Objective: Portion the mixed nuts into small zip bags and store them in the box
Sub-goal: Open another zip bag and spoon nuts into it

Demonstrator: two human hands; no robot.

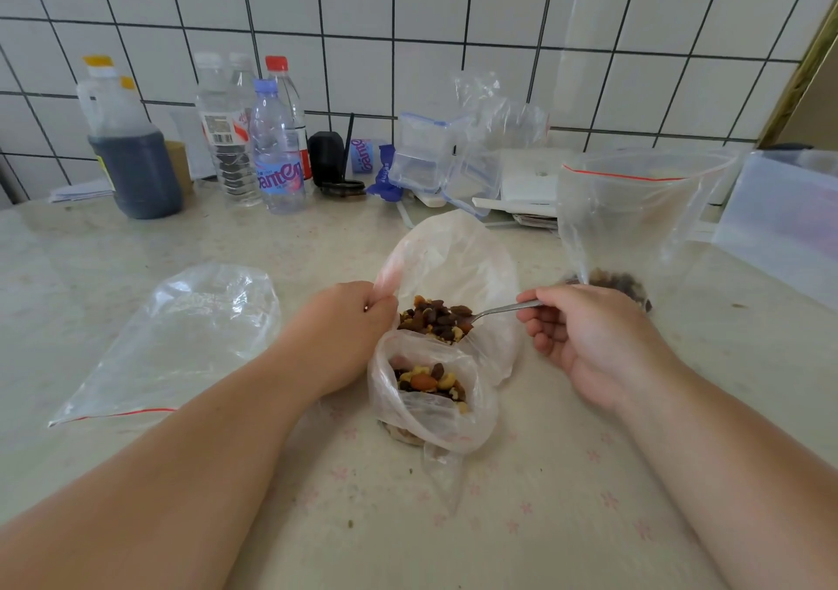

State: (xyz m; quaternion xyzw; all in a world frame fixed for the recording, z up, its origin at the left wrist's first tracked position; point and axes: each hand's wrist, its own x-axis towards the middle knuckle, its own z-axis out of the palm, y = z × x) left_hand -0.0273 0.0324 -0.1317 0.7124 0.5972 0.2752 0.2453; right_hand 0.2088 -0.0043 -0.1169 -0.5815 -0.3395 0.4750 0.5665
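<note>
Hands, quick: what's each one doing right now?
Left hand: pinches the rim of the thin plastic bag of mixed nuts.
Right hand: holds a metal spoon, its bowl in the nuts.

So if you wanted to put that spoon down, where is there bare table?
Bare table lies between the bottles and the left hand, and in front near the arms. The back is crowded: bottles, clear boxes. The flat zip bag fills the left; the standing zip bag stands to the right.
</note>
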